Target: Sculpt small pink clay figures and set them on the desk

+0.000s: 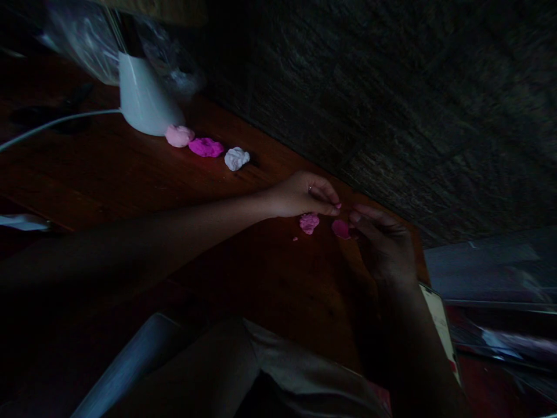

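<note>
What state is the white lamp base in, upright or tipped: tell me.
Upright. The white lamp base stands on its wide end on the table, tapering upward.

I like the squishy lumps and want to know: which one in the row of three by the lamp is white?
The white lump is at the end of the row farthest from the lamp; the other two are pink.

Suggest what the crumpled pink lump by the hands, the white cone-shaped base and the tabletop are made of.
Pink lump: probably modelling clay, matt, with soft-looking creases. Cone-shaped base: smooth, faintly glossy; ceramic or plastic, dim light leaves it open. Tabletop: apparently varnished wood, reddish-brown with a slight sheen.
</note>
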The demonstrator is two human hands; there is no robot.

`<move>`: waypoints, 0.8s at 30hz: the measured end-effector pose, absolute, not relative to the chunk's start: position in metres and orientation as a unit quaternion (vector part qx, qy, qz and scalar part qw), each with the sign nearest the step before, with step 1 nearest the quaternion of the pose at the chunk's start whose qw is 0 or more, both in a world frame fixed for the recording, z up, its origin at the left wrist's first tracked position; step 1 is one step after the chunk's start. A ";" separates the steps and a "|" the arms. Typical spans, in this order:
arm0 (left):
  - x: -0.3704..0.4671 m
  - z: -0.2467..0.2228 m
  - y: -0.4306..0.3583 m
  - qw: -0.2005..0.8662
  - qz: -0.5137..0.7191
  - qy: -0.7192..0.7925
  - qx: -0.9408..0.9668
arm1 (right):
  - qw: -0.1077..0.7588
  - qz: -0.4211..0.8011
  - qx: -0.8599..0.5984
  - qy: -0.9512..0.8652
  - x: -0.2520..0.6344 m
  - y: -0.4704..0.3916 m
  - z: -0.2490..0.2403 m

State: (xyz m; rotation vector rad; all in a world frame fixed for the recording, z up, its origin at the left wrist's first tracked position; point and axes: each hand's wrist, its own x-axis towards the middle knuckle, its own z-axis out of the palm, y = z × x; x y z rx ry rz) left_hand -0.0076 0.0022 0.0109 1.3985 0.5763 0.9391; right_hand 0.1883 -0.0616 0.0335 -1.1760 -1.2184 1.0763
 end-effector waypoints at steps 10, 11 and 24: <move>-0.008 0.011 0.001 0.626 0.408 0.261 0.611 | 0.553 0.467 -0.475 -0.501 0.186 -0.061 0.032; -0.008 0.011 0.000 0.627 0.408 0.262 0.610 | 0.556 0.469 -0.470 -0.500 0.186 -0.061 0.033; -0.009 0.015 -0.004 0.619 0.403 0.293 0.607 | 0.541 0.487 -0.458 -0.511 0.181 -0.064 0.035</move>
